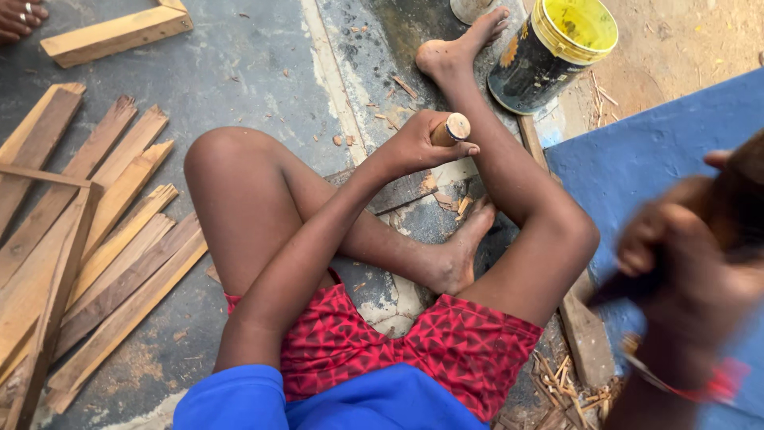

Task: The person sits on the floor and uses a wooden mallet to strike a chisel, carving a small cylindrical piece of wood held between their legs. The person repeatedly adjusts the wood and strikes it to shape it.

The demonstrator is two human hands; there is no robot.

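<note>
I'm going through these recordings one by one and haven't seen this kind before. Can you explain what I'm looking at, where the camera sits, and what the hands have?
There is no machine here. One camera, worn on a person's head, looks down at their own body as they sit on a concrete floor with legs crossed. The left hand is closed around a wooden handle, held upright over a plank between the feet. The right hand is raised close to the camera and blurred; it seems to grip something dark, but I cannot tell what. At left lie wooden slats; wood chips are scattered ahead. A yellow bucket stands at the top, and a blue sheet lies at right. Another person's hand shows top left.
</note>
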